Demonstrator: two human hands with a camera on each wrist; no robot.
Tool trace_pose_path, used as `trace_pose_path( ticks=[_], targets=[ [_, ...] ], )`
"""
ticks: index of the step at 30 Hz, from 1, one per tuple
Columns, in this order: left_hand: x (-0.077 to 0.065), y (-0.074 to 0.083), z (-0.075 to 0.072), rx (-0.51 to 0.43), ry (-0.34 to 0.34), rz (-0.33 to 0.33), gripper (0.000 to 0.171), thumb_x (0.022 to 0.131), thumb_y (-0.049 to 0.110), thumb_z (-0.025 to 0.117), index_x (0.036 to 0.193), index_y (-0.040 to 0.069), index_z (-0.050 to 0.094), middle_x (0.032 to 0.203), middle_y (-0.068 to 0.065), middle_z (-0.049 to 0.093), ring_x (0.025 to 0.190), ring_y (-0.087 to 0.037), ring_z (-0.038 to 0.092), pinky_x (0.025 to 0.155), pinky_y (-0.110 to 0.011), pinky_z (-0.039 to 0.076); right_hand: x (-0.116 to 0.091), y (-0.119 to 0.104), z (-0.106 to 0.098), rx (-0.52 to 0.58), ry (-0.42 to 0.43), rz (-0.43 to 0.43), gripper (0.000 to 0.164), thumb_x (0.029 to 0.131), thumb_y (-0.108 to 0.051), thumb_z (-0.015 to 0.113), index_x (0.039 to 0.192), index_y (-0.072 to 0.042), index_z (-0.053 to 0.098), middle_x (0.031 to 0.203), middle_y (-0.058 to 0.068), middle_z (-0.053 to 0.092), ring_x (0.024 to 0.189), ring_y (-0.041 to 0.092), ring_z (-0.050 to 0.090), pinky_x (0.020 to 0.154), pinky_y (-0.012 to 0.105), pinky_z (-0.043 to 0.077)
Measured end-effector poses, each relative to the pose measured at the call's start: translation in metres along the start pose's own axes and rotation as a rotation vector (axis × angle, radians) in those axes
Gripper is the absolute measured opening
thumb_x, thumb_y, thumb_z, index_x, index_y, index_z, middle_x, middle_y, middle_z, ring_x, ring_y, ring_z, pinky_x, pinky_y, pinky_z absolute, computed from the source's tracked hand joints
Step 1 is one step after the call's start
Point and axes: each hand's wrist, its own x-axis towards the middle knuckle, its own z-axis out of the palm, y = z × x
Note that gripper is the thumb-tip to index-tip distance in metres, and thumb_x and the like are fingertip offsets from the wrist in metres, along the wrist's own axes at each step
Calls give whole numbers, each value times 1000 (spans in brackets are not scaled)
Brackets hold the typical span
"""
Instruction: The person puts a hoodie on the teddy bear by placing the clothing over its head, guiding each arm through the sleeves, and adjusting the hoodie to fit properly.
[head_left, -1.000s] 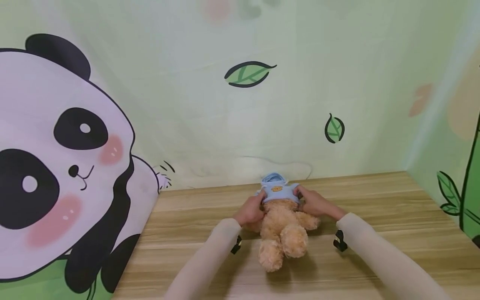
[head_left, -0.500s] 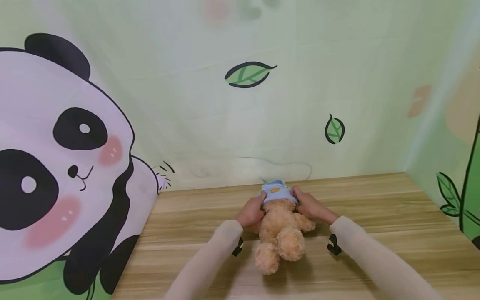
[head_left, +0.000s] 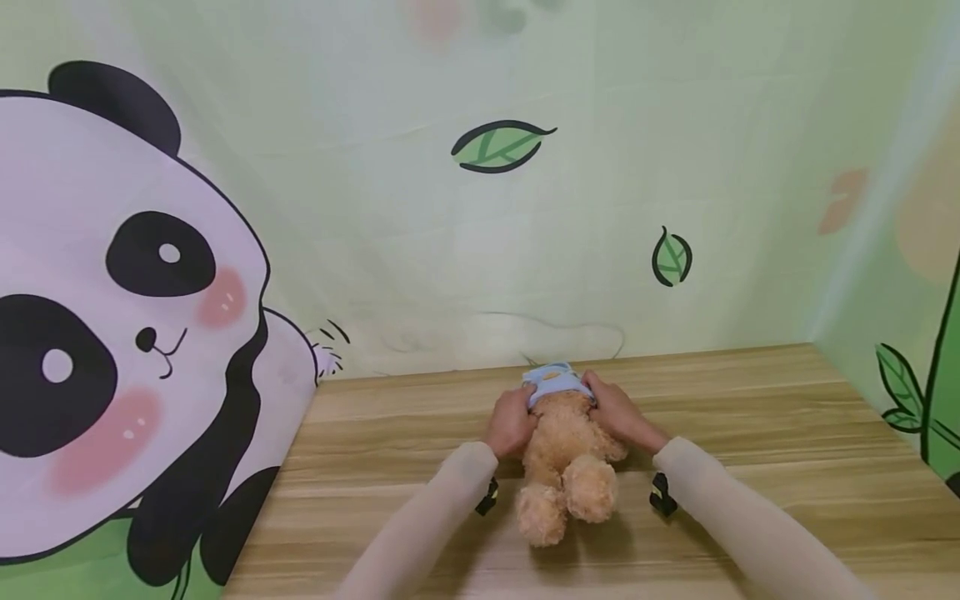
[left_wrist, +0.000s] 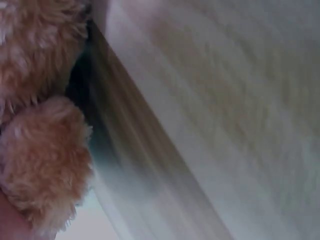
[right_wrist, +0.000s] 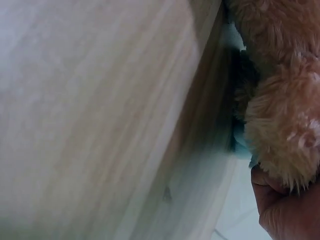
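A tan, fluffy teddy bear (head_left: 564, 437) lies on the wooden table, its feet pointing toward me. Over its upper end sits a small light-blue hoodie (head_left: 557, 385) with an orange print, hiding the head. My left hand (head_left: 512, 419) grips the hoodie's lower left edge, thumb on top. At the opposite edge my right hand (head_left: 619, 415) holds the cloth the same way. In the left wrist view a rounded furry arm (left_wrist: 47, 160) hangs beside a sliver of my hand. The right wrist view has the other furry arm (right_wrist: 285, 120) just above my curled fingers.
The wooden table (head_left: 750, 417) reaches back to a pale green cloth backdrop (head_left: 585, 183) printed with leaves. A large printed panda (head_left: 135, 292) covers the left side. Black wrist straps show below both sleeves.
The hoodie has drawn down toward the bear's body and bunched up; its spread sleeves are now covered. Both hands have moved slightly inward, closer to each other.
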Motion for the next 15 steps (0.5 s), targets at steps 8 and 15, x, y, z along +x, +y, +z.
trace_pose_path(
  ticks=[8, 15],
  targets=[
    [-2, 1, -5, 31, -24, -37, 17, 81, 2, 64, 95, 9, 57, 88, -11, 68, 79, -27, 66, 63, -36, 48, -1, -5, -12, -159, -47, 30, 23, 84, -9, 66, 100, -12, 51, 75, 6, 57, 64, 20, 50, 57, 32, 38],
    [-5, -7, -18, -34, -129, 11, 22, 82, 14, 67, 99, 10, 54, 93, -6, 55, 80, -16, 49, 69, -29, 42, -5, -9, -29, -154, -105, 0, 29, 81, -18, 70, 105, -6, 58, 104, 12, 60, 94, 26, 59, 81, 44, 50]
  ],
)
